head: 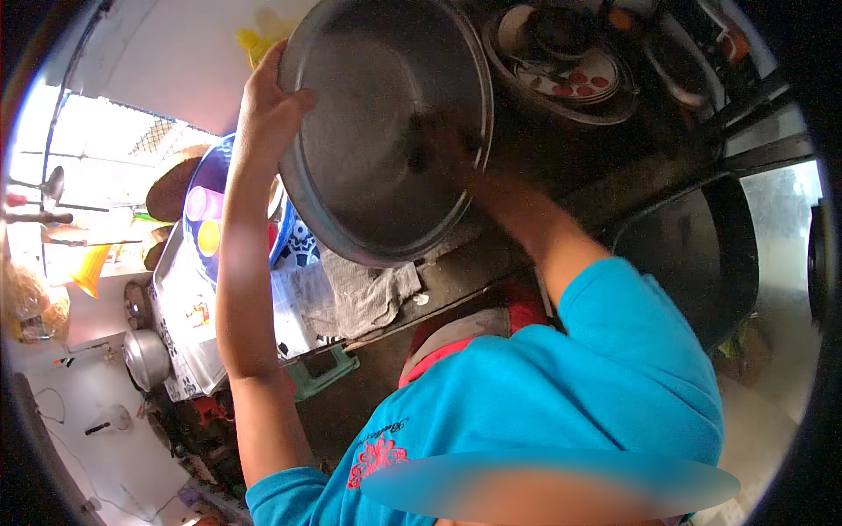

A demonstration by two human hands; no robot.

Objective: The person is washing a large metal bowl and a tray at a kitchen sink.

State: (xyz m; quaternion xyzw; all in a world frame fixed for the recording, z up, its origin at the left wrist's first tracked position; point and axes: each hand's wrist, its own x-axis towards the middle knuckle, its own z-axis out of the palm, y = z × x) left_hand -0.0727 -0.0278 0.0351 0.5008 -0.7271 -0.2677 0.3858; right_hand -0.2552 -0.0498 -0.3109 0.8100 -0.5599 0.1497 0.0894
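A large round metal basin (348,144) is tilted up before me, its inside facing me. My left hand (273,98) grips its left rim, thumb over the edge and fingers behind. My right hand (447,144) reaches inside, near the right part of the basin; it is dark and blurred, so I cannot tell whether anything is in it. Under the lower rim lies a crumpled grey cloth (375,296) at the counter's edge.
Upper right, a bowl (598,118) holds stacked plates (605,79) and other dishes. Behind my left forearm stands a blue tub (197,164) with coloured cups (205,204). A large dark vessel (684,250) is at right. A metal pot (146,358) and an orange funnel (91,269) are at left.
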